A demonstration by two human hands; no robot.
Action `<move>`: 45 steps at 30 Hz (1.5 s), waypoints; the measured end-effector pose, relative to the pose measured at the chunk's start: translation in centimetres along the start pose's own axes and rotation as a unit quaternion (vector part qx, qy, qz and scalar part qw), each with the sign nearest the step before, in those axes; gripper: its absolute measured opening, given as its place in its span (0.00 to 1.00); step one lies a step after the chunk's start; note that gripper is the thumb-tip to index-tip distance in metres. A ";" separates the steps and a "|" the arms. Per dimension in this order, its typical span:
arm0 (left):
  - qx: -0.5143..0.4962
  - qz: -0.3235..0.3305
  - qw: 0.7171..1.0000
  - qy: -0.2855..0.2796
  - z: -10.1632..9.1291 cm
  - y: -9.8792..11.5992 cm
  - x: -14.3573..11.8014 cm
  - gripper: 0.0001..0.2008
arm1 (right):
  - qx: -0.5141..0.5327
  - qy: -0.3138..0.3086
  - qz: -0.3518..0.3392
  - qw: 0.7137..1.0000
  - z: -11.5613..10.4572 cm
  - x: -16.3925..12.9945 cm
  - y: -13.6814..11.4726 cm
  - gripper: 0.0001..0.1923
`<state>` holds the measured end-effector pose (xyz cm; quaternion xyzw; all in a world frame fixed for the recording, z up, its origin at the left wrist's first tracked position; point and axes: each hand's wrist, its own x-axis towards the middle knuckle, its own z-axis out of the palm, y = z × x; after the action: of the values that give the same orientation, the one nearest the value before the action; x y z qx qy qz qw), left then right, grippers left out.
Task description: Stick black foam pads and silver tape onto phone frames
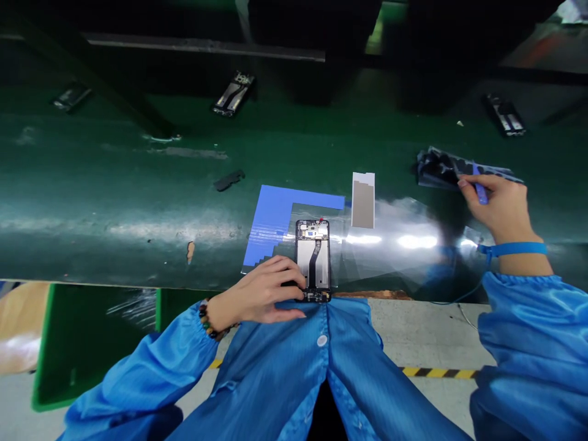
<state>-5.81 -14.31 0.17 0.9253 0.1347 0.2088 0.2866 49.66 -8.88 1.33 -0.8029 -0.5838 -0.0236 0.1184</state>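
Note:
An opened phone (312, 260) lies upright to me near the table's front edge, its metal frame, dark ribbon cable and circuit board exposed. The fingers of my left hand (271, 288) hold its lower left edge, with the thumb stretched out below. Under and beside the phone is a blue sheet with clear film (271, 220). Off to the right, my right hand (498, 202) is closed in a pinch on a slim blue hand tool (481, 191); its exact kind is unclear. Dark, shiny film pieces (441, 168) lie under those fingertips.
A white and grey-brown card (362, 202) lies right of the phone. A small black part (229, 180) is to the left. Further phones (233, 94), (504, 114), (71, 97) lie at the back. A green bin (43, 361) stands below left. A blue wrist strap (519, 248) trails a cord.

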 end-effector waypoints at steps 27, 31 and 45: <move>0.192 -0.024 0.980 -0.048 4.4 2.3 7.8 0.22 | 0.489 0.030 0.048 0.870 0.3 -20.9 -14.1 0.17; 0.219 -0.027 0.975 -0.030 4.7 2.5 7.9 0.24 | 0.530 0.023 0.119 0.839 1.5 -20.0 -14.4 0.15; 0.183 -0.062 0.981 -0.036 4.3 2.1 7.9 0.27 | 0.532 0.005 0.134 0.836 -0.2 -19.3 -13.5 0.15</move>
<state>3.42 -15.13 0.63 0.9588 0.2174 0.1286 0.1300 30.77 -23.00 0.27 -0.6863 -0.3930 0.3027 0.5319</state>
